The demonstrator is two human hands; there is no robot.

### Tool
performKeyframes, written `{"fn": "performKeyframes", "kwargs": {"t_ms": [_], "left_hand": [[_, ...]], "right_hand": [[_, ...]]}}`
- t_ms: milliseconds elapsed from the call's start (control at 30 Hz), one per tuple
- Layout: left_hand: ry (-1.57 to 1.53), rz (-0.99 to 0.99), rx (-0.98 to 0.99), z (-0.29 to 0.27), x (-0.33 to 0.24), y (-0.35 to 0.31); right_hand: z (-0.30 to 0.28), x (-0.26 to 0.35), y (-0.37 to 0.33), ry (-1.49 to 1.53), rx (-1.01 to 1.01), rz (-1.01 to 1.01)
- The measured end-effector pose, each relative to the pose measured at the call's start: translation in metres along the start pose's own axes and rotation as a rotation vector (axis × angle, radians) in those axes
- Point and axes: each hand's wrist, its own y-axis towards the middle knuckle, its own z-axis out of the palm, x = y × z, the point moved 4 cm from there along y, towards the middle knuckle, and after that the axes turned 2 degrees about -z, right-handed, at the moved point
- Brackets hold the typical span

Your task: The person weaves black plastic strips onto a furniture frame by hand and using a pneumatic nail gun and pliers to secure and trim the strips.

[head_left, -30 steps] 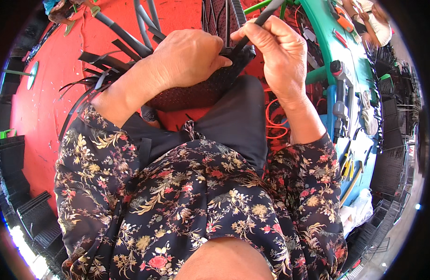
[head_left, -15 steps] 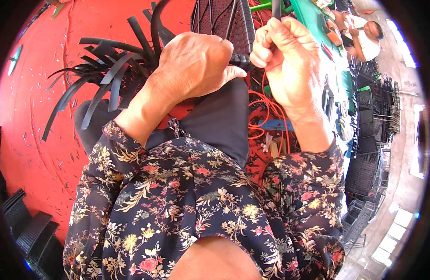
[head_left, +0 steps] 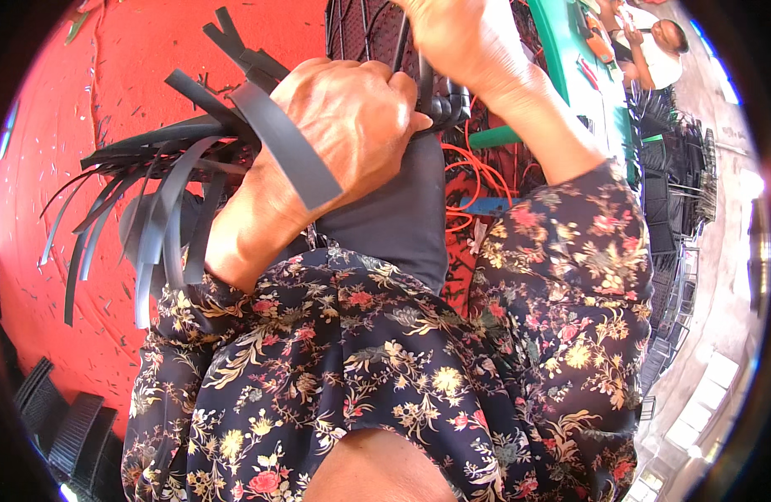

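Note:
My left hand (head_left: 343, 125) is closed against the near edge of a dark woven panel with black rods (head_left: 377, 38). Its fingertips are tucked out of sight, so what they hold is hidden. Flat black strips (head_left: 163, 197) fan out to the left of this hand and hang past the wrist. One broad strip (head_left: 289, 151) lies across the back of the hand. My right hand (head_left: 465, 42) is over the panel at the top edge, blurred, its fingers mostly cut off by the frame.
Red floor covering (head_left: 59, 192) with dark scraps spreads left. Orange-red tubing (head_left: 483, 188) lies right of my dark-trousered leg. A green-edged table (head_left: 557, 50) stands at the right, with a person (head_left: 657, 63) beyond. Dark woven pieces (head_left: 71, 427) stand lower left.
My right hand has swung up and left, taking its fingers to the top edge; a dark strip was pinched in them before. The black strips have shifted, one now over my left hand.

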Motion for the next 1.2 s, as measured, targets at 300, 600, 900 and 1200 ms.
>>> {"fn": "performKeyframes", "kwargs": {"t_ms": [300, 600, 900, 1200], "left_hand": [[0.019, 0.009, -0.020, 0.004, 0.003, -0.007], [-0.035, 0.119, 0.009, 0.006, 0.016, -0.010], [-0.173, 0.153, 0.059, 0.013, 0.016, 0.000], [-0.166, 0.095, 0.081, 0.012, 0.024, -0.004]], "right_hand": [[0.040, -0.014, -0.014, 0.090, 0.215, 0.068], [0.055, -0.019, -0.016, 0.037, 0.352, 0.140], [0.006, -0.029, -0.004, 0.167, 0.240, 0.353], [0.050, -0.005, 0.018, 0.211, 1.143, 0.161]]}}
